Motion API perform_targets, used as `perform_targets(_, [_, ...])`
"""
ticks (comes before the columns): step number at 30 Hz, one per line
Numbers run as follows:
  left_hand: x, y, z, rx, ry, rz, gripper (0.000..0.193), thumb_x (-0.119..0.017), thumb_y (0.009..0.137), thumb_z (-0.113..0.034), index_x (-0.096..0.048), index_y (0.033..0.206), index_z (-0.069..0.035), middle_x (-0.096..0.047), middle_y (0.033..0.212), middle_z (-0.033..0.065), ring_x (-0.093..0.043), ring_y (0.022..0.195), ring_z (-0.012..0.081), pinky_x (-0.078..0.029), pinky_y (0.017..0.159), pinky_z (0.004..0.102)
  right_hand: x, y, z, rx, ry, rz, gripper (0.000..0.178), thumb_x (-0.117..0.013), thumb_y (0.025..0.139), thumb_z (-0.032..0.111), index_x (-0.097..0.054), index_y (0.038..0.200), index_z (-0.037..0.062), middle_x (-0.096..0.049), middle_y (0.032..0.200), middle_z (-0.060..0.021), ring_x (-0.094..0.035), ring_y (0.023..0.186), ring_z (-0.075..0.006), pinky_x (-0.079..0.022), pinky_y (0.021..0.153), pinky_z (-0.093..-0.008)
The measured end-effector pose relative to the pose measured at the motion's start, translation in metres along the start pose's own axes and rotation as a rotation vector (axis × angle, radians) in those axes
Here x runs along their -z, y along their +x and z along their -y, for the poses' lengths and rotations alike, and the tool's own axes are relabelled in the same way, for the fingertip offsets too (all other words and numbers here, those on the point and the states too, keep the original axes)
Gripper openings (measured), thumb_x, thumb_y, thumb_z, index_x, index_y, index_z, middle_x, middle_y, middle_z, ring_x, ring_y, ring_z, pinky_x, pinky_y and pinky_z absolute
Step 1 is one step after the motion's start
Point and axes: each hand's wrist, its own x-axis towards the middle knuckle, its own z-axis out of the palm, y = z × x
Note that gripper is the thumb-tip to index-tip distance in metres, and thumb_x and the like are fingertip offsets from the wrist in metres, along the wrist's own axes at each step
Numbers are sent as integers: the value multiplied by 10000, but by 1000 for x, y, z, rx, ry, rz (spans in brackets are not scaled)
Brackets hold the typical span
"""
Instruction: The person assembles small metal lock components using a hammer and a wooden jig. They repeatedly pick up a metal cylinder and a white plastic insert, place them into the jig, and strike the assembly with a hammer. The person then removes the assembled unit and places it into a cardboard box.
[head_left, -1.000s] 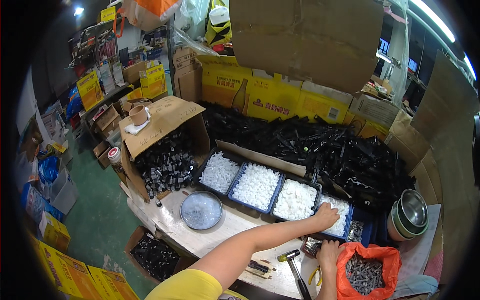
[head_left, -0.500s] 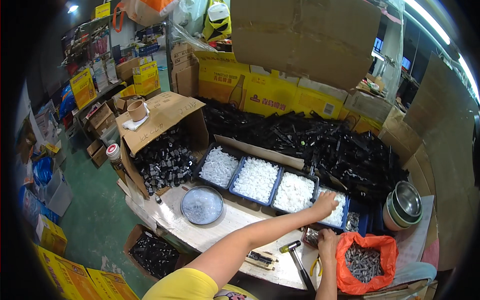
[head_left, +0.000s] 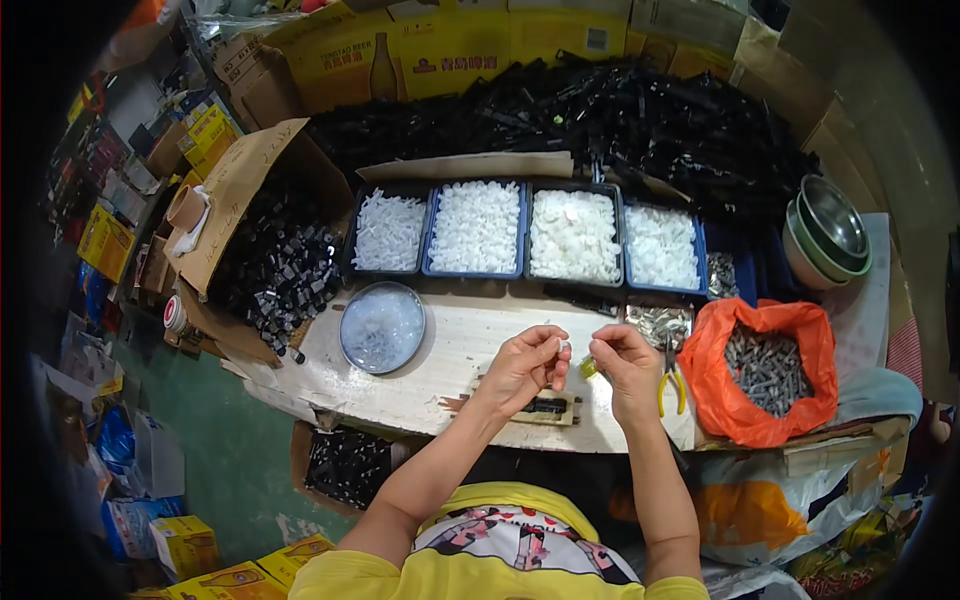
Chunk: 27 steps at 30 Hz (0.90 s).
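Over the front of the white worktable, my left hand is closed in a pinch, with a small white plastic piece at its fingertips. Close beside it on the right, my right hand also pinches, thumb against fingers; whatever it holds is too small to tell. Next to its fingertips shows the yellow-green head of a hammer, mostly covered by the hand. Below my left hand a black part lies in a small pale jig on the table. Yellow-handled pliers rest right of my right hand.
Behind my hands stand trays of white plastic pieces, with a heap of black parts beyond. A round dish sits left. An orange bag of grey pieces and stacked bowls stand right. A cardboard box holds dark parts.
My left hand has come back from the rightmost white tray to the table front, carrying a small white piece. My right hand has left the small metal-parts container and meets it. The view has tilted downward.
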Motion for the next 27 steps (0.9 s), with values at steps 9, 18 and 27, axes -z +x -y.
perform_targets(9, [10,-28,-1,-130,35,38,149,-557,845,-47,-520,988,-25,-588,861,117,-593,716,186,-504,568,298,-37,-3,-15,-73,98,-11,120,-662,763,59,-583,848,28,-538,714,9,-435,575,-47,-348,516,-175])
perform_targets(18, [12,-39,0,-303,291,-29,107,-567,822,15,-568,926,-5,-589,858,98,-595,740,164,-507,600,278,-40,-5,-16,-147,46,36,117,-668,762,72,-593,842,30,-528,675,25,-418,551,-40,-322,494,-169])
perform_targets(27, [23,-49,-1,-375,425,-39,95,-577,799,49,-609,882,18,-586,861,88,-604,732,154,-526,633,249,-45,-12,-20,-189,-112,124,91,-650,773,57,-605,837,10,-547,670,10,-469,576,-53,-355,510,-178])
